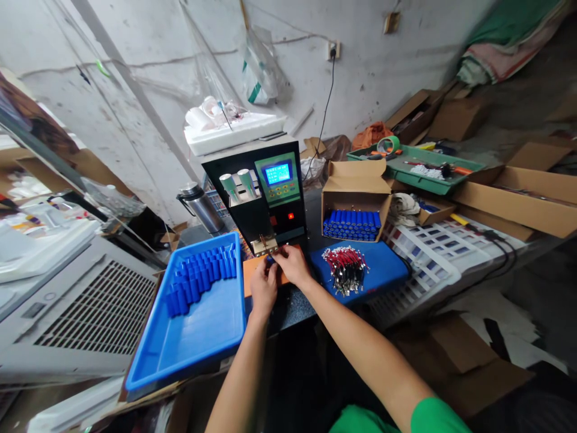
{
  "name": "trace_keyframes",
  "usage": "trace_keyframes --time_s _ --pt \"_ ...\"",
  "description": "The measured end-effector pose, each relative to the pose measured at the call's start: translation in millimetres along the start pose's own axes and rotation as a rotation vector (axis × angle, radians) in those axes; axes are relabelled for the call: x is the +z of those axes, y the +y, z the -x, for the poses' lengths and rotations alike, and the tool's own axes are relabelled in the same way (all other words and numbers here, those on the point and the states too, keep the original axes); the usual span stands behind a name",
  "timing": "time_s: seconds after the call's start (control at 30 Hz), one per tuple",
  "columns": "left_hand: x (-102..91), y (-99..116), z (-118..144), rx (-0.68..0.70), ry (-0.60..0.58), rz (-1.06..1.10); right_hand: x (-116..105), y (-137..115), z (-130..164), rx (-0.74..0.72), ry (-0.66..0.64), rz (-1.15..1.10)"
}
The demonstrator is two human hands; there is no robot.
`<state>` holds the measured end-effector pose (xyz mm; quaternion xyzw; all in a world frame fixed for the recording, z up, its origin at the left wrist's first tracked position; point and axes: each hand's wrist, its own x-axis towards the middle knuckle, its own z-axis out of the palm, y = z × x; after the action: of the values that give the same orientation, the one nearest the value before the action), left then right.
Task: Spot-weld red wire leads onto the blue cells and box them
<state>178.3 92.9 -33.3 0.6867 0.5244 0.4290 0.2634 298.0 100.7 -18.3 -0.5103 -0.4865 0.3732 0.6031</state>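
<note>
Cell (270, 260) btwn L hand (264, 284) & R hand (292, 264), both pinching it, nr mach. (250, 219)

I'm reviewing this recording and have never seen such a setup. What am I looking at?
There is no robot here: a head-worn camera looks forward and down at a person's bare hands. The left hand and right hand come close together at a black machine with a lit screen. What they hold is too hidden to tell. To the left, a blue tray contains blue cylinders. To the right, red and black wires lie near an open cardboard box of similar cylinders.
</note>
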Motion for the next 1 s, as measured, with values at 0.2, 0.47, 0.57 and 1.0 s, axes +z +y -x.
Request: trace_keyframes --time_s 0.2,0.47,0.57,1.0 --pt "0.4 -0.2 -0.1 0.009 0.008 0.000 -0.4 2.2 -0.4 -0.005 -0.006 0.009" --pt "0.6 0.4 0.4 -0.013 0.012 -0.015 0.0 3.1 -1.7 -0.005 -0.016 -0.002" --pt "0.7 1.1 0.6 -0.024 0.016 -0.011 -0.1 3.9 -2.2 -0.004 -0.019 -0.001" --pt "3.1 1.0 -1.3 -0.010 0.001 0.114 -4.4 4.1 -4.6 -0.001 -0.058 -0.064"
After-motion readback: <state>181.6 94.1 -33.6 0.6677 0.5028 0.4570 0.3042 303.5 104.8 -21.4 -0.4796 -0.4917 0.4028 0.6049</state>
